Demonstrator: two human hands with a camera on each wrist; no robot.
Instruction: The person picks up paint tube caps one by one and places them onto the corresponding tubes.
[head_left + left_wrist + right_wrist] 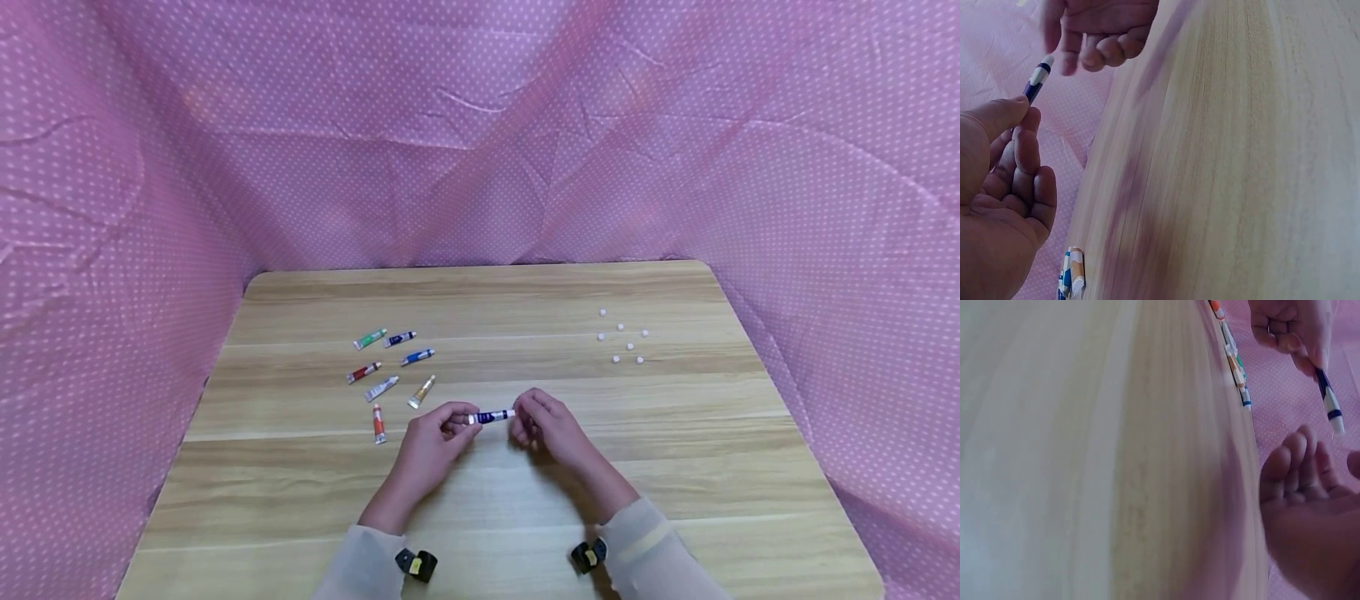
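Note:
My left hand (437, 439) pinches a small dark blue and white paint tube (492, 416) by its flat end, between thumb and fingers. The tube is held up off the table, its white tip (1337, 426) pointing toward the right hand. Beside that tip is my right hand (550, 425), its fingers loosely bent and apart from the thumb, holding nothing. In the right wrist view a gap shows between the right fingers (1302, 459) and the tube. Whether the white tip is a cap or a bare nozzle is too small to tell.
Several paint tubes lie at the left of the wooden table (510, 533), among them green (370, 339), red (363, 372), orange (378, 423) and gold (422, 392) ones. Several small white caps (630, 346) are scattered at the back right. Pink dotted cloth (480, 150) surrounds the table.

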